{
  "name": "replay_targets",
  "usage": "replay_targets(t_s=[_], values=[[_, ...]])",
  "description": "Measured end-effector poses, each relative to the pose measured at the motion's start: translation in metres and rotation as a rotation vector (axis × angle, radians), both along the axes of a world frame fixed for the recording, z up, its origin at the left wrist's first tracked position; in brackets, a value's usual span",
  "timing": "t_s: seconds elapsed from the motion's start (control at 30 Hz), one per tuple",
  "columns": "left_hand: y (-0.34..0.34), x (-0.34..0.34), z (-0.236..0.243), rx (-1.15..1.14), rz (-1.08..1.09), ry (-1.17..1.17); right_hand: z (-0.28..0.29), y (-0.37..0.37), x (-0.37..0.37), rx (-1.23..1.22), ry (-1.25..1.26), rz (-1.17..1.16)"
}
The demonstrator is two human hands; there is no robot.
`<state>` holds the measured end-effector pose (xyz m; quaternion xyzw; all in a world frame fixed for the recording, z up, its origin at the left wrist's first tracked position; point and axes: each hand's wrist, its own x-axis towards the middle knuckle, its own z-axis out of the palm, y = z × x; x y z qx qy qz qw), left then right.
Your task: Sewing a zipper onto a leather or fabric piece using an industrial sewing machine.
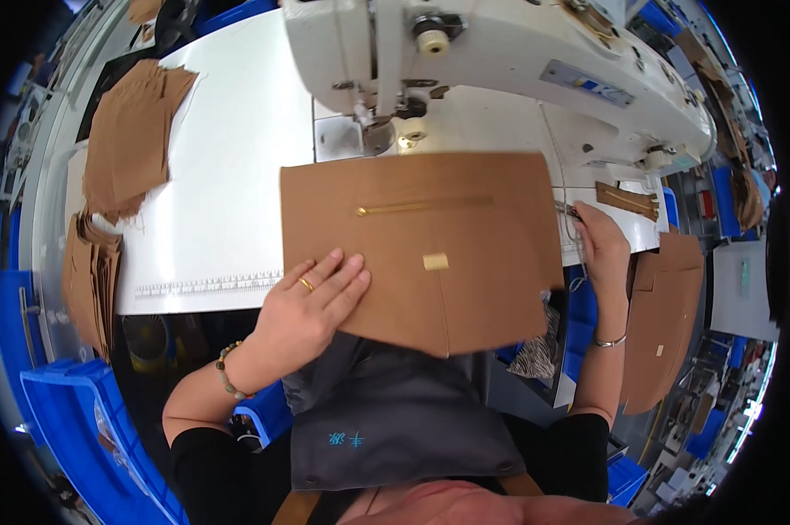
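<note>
A brown fabric panel [404,297] lies over the front edge of the white sewing table, its near part hanging toward my lap. A gold zipper [426,206] is set across its upper half, with a small beige patch [435,261] and a centre seam below. My left hand [312,297] rests flat on the panel's left side, fingers stretched out. At the right, beyond the panel's edge, my right hand [598,238] closes round small metal thread snips [567,210], partly hidden by the fingers. A cord hangs near them.
A white sewing machine [517,61] stands just behind the panel. Stacked brown fabric pieces [132,131] lie at the far left, more [93,280] over the left edge. A loose zipper [627,200] and a hanging brown panel [666,324] are at right; a blue bin [84,420] stands lower left.
</note>
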<state>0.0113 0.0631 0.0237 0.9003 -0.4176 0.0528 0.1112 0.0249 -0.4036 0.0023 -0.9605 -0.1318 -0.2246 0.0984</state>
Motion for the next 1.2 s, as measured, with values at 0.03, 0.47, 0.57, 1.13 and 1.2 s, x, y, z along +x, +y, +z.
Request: replay_targets(t_s=[0.03, 0.47, 0.57, 1.13, 1.2], values=[[0.002, -0.012, 0.000, -0.013, -0.011, 0.014, -0.002, -0.003, -0.002, 0.051, 0.020, -0.020], [0.011, -0.040, -0.029, -0.173, 0.019, -0.009, 0.043, 0.038, -0.004, 0.318, -0.150, -0.305], [0.011, -0.042, -0.033, -0.183, 0.026, -0.019, 0.035, 0.112, 0.008, 0.254, 0.192, 0.002], [0.012, -0.041, -0.050, -0.271, 0.049, -0.095, 0.018, 0.202, 0.099, -0.030, 0.236, 0.413], [0.011, -0.041, -0.049, -0.276, 0.048, -0.095, 0.009, 0.209, 0.106, 0.030, 0.301, 0.521]])
